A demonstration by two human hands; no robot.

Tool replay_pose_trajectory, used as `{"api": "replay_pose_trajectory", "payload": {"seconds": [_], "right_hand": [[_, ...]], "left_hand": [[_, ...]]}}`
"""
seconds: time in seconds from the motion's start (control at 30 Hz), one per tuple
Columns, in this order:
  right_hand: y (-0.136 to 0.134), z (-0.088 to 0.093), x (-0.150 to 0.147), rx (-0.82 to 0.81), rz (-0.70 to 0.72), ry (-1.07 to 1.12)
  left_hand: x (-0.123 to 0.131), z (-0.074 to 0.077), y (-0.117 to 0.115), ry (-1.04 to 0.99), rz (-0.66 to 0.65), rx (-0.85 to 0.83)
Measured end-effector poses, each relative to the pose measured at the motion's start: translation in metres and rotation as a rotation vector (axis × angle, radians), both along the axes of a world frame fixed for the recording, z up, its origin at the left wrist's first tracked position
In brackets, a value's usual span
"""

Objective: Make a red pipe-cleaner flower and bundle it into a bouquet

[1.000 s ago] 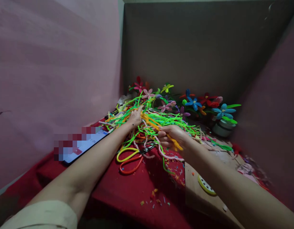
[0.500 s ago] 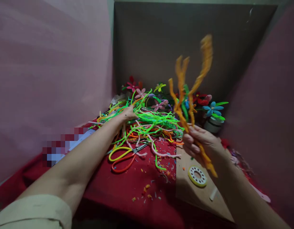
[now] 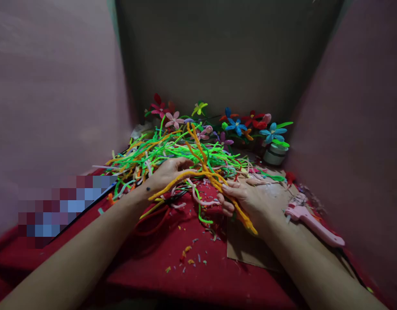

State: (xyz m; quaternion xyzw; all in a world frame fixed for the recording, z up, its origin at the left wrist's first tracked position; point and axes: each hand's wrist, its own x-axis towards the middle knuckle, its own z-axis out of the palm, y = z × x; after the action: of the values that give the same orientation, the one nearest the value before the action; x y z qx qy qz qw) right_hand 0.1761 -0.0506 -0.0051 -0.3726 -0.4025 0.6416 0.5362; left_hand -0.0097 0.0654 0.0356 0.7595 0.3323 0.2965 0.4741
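Observation:
My right hand (image 3: 240,198) is closed around a bundle of orange pipe cleaners (image 3: 241,213), whose tips fan out toward the upper left. My left hand (image 3: 172,172) reaches to the bundle's spread part from the left, fingers curled behind an orange strand; its fingertips are partly hidden, so its hold cannot be made out. Beyond both hands lies a tangled pile of green, orange and pink pipe cleaners (image 3: 166,148). Scissors with yellow and red handles (image 3: 149,210) lie on the red cloth (image 3: 172,267), partly under my left hand and an orange strand.
Fuzzy flowers (image 3: 236,125) line the back, beside a white jar (image 3: 275,154). A pink glue gun (image 3: 314,224) lies at the right, near cardboard (image 3: 246,249). Coloured scraps (image 3: 187,249) dot the cloth. A blurred-out flat item (image 3: 66,206) is at the left.
My right hand has lowered the orange bundle and tilted it left. My left hand has come back from the pile to the bundle. The view has shifted.

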Motion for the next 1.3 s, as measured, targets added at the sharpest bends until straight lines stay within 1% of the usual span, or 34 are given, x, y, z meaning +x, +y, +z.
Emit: {"api": "replay_pose_trajectory", "payload": {"seconds": [0.03,0.07,0.13,0.2,0.27,0.37,0.43,0.53,0.6,0.67,0.77,0.9,1.0,1.07,1.13,1.17,1.23,1.3], "right_hand": [[0.001,-0.002,0.0,0.007,0.034,0.013],[0.002,-0.005,-0.001,0.01,0.06,0.028],[0.003,-0.01,-0.002,-0.009,0.077,0.04],[0.003,-0.011,-0.005,-0.044,0.051,0.027],[0.002,-0.01,-0.008,-0.074,0.034,0.014],[0.0,-0.008,-0.011,-0.096,0.051,0.017],[-0.002,-0.008,-0.012,-0.114,0.075,0.01],[-0.004,-0.009,-0.012,-0.16,0.101,-0.012],[-0.006,-0.009,-0.013,-0.197,0.101,-0.014],[-0.007,-0.008,-0.014,-0.222,0.105,0.003],[-0.007,-0.009,-0.014,-0.229,0.116,0.046],[-0.004,-0.012,-0.01,-0.189,0.089,0.092],[-0.003,-0.011,-0.007,-0.167,0.097,0.165],[-0.004,-0.01,-0.005,-0.175,0.111,0.217],[-0.005,-0.009,-0.005,-0.19,0.116,0.25],[-0.005,-0.009,-0.004,-0.195,0.112,0.261],[-0.005,-0.009,-0.004,-0.194,0.111,0.278],[-0.005,-0.01,-0.005,-0.186,0.116,0.277]], "left_hand": [[0.003,-0.004,-0.002,-0.061,-0.022,-0.118],[0.006,-0.008,-0.004,-0.117,-0.073,-0.262],[0.012,-0.016,-0.008,-0.267,-0.126,-0.534],[0.016,-0.024,-0.012,-0.364,-0.128,-0.679],[0.02,-0.031,-0.015,-0.375,-0.112,-0.727],[0.023,-0.035,-0.018,-0.359,-0.083,-0.745],[0.023,-0.035,-0.02,-0.379,-0.071,-0.734],[0.023,-0.03,-0.023,-0.436,-0.043,-0.653],[0.022,-0.026,-0.025,-0.502,0.011,-0.614],[0.02,-0.023,-0.026,-0.558,0.057,-0.61],[0.016,-0.022,-0.027,-0.537,0.076,-0.564],[0.012,-0.025,-0.028,-0.439,0.052,-0.462],[0.008,-0.025,-0.027,-0.356,-0.037,-0.429],[0.005,-0.023,-0.028,-0.329,-0.067,-0.383],[0.002,-0.021,-0.028,-0.298,-0.061,-0.294],[0.001,-0.021,-0.028,-0.285,-0.05,-0.277],[0.002,-0.023,-0.028,-0.278,-0.025,-0.335],[0.005,-0.027,-0.026,-0.333,0.018,-0.463]]}}
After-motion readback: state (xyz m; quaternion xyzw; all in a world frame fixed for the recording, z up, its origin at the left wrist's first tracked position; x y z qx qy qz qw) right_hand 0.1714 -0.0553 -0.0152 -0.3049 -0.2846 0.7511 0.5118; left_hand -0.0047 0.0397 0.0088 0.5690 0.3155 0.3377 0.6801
